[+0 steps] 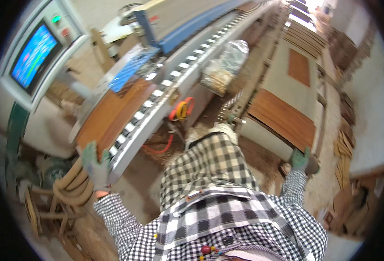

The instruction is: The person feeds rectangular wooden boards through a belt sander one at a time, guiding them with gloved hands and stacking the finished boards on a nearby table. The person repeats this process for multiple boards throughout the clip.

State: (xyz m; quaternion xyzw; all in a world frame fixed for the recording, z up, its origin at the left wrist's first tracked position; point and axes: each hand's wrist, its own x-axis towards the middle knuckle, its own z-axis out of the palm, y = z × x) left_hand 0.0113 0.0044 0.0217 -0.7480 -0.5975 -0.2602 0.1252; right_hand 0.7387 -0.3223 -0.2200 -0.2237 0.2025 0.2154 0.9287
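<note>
Brown boards (pixel 109 115) | near ends at left hand (pixel 97 165), fingers spread | right hand (pixel 300 160), grip unclear

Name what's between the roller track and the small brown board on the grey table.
Head view: a clear plastic bag, some floor, then bare tabletop.

One left hand (pixel 98 169) at the near end of the roller track (pixel 130 127), one right hand (pixel 299 160) at the near right corner of the pale table (pixel 275 71), two hands; one long panel (pixel 115 114) by the track's left edge, one broad panel (pixel 282 119) along the table's near edge, one small panel (pixel 299 67) toward its right edge, three panels showing; one screen (pixel 35 56); one plastic bag (pixel 226 67)
</note>
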